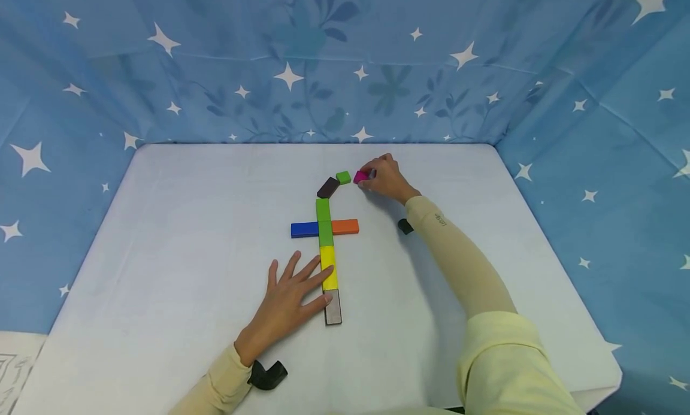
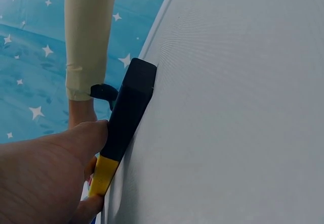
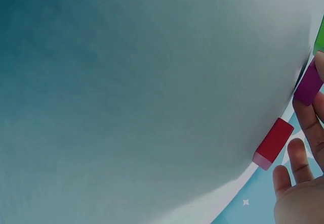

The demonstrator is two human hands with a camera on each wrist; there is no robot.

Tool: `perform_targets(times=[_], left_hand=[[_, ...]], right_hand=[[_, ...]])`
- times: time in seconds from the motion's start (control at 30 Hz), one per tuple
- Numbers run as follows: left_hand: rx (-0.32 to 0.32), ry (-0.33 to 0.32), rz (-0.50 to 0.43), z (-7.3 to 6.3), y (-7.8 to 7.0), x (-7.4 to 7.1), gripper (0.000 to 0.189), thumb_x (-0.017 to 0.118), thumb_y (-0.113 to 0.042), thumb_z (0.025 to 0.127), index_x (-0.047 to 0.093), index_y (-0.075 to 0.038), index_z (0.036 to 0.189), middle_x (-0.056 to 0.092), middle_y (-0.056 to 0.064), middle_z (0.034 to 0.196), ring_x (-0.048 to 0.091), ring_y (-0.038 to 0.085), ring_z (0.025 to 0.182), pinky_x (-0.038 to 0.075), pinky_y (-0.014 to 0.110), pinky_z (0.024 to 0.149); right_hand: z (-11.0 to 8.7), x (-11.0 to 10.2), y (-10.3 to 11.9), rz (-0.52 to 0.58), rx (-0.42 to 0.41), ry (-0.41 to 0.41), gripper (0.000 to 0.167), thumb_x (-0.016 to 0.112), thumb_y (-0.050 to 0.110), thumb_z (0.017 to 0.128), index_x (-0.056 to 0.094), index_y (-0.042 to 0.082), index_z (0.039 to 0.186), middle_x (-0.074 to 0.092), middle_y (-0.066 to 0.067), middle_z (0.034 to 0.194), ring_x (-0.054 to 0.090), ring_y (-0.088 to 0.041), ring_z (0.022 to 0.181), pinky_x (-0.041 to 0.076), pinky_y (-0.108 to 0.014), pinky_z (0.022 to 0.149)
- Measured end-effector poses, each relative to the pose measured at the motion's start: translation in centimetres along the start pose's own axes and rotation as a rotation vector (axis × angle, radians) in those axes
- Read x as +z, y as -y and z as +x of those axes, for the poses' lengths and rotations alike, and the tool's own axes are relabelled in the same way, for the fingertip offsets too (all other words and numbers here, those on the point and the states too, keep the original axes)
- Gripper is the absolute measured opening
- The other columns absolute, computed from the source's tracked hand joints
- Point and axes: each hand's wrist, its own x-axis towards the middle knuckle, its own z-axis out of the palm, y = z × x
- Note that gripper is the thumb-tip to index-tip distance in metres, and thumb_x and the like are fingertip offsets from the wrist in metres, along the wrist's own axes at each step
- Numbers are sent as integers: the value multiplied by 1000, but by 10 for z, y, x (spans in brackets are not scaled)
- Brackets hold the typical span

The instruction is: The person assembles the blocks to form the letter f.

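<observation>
My left hand (image 1: 288,307) lies with spread fingers beside a column of blocks. Its thumb and a finger touch the dark grey block (image 1: 333,308) and the yellow block (image 1: 327,259); in the left wrist view the thumb rests against the dark block (image 2: 132,100). Between thumb and fingers, my right hand (image 1: 389,178) pinches a magenta block (image 1: 360,176). Just left of it lies a small green block (image 1: 343,177), a narrow gap apart. A red block (image 3: 274,142) stands near the right fingers in the right wrist view; the hand hides it from the head view.
Above the yellow block continue two green blocks (image 1: 325,232), with a blue block (image 1: 304,230) on the left, an orange block (image 1: 345,226) on the right and a slanted dark brown block (image 1: 328,188) on top. Black devices (image 1: 268,376) sit at the wrists. Blue curtains (image 1: 323,103) border the white table (image 1: 188,223).
</observation>
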Motion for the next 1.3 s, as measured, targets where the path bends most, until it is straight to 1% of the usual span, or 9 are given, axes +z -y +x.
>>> perform_targets(times=[0.23, 0.43, 0.67, 0.83, 1.07, 1.3], left_hand=[[-12, 5, -8, 0, -1, 1, 56, 70, -43, 103, 62, -23, 154, 43, 9, 167, 17, 46, 160, -2, 76, 119], [-15, 9, -8, -2, -1, 0, 55, 70, -43, 103, 62, -23, 154, 44, 9, 167, 17, 46, 160, -2, 76, 119], [-12, 10, -7, -1, -1, 0, 56, 69, -43, 103, 62, -23, 154, 43, 9, 167, 17, 45, 160, -2, 76, 119], [-14, 11, -7, -1, 0, 0, 56, 69, -44, 103, 62, -24, 155, 43, 8, 168, 17, 45, 161, -2, 76, 119], [-13, 12, -13, -1, -1, -2, 56, 69, -44, 103, 62, -23, 155, 43, 8, 168, 17, 45, 161, -2, 76, 119], [-10, 9, -9, 0, -2, -2, 55, 70, -43, 103, 62, -23, 154, 44, 9, 167, 18, 46, 160, -2, 77, 119]], right_hand=[[2, 2, 1, -12, 4, 11, 38, 86, 19, 93, 77, 0, 125, 70, -15, 117, 41, -35, 128, 40, -52, 103], [1, 4, 2, -4, 19, 19, 37, 86, 20, 93, 77, 1, 124, 69, -14, 118, 41, -35, 129, 41, -52, 103], [4, 6, 2, -66, -9, 22, 37, 86, 21, 94, 77, 1, 124, 72, -14, 121, 41, -37, 132, 37, -53, 107], [3, 5, 4, -79, -18, 24, 37, 86, 22, 93, 77, 2, 123, 73, -13, 118, 41, -37, 132, 34, -53, 108], [4, 5, 4, -98, -21, 19, 37, 86, 24, 93, 77, 3, 123, 73, -12, 117, 41, -36, 131, 35, -53, 107], [1, 4, 6, -83, -12, 15, 38, 86, 24, 93, 76, 1, 123, 72, -13, 117, 41, -37, 130, 36, -53, 106]])
